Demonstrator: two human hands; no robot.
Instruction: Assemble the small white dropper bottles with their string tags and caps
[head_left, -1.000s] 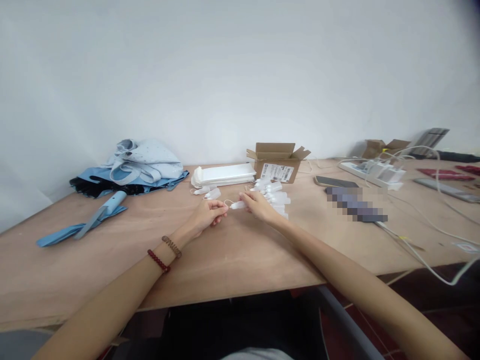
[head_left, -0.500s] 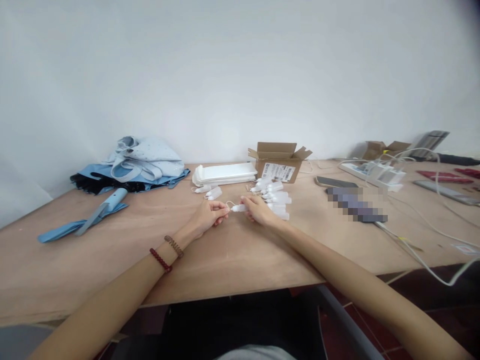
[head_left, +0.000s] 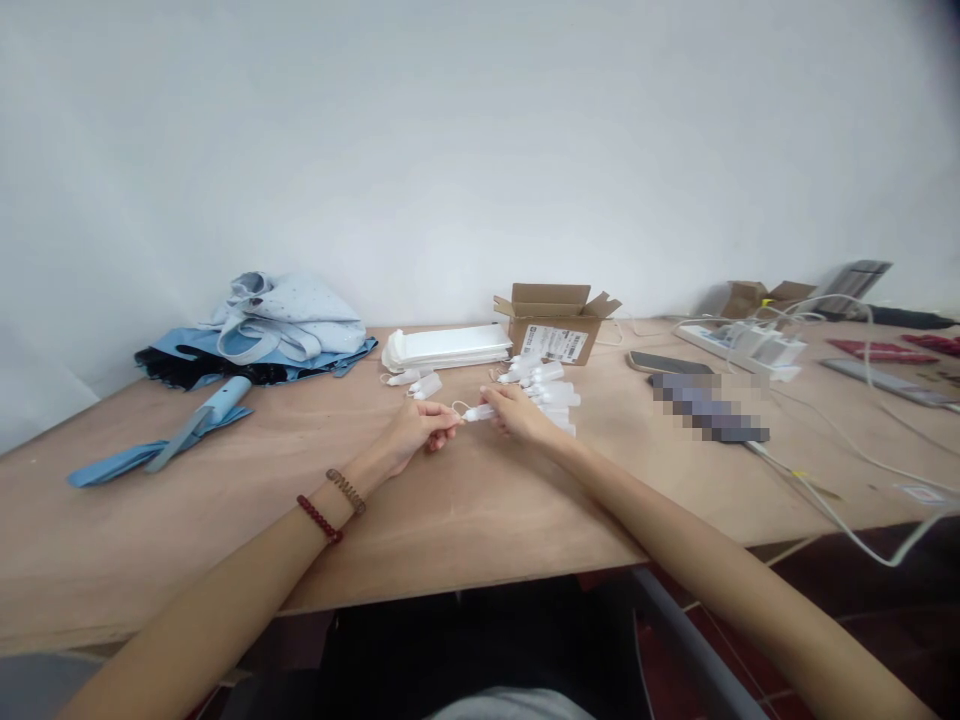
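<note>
In the head view, a small white dropper bottle (head_left: pixel 478 412) lies between my two hands above the wooden table. My right hand (head_left: pixel 516 412) is closed around its body from the right. At its tip, my left hand (head_left: pixel 426 427) is closed in a pinch on the thin pale cord (head_left: pixel 459 405) that loops off the nozzle; the fingertips hide the cord's end. Beyond my left hand lie two similar bottles (head_left: pixel 426 385). Several more bottles (head_left: pixel 551 392) lie in a cluster just past my right hand, partly hidden by it.
A stack of white flat packets (head_left: pixel 450 346) and an open cardboard box (head_left: pixel 559 335) stand behind the bottles. On the left are a blue umbrella (head_left: pixel 225 400) and a pale cloth bag (head_left: pixel 300 310). Right are a phone (head_left: pixel 670 363), a power strip (head_left: pixel 739 350) and white cables.
Both hands stay on the same bottle and cord, with only a very slight shift of the fingers. The whole view has moved a little.
</note>
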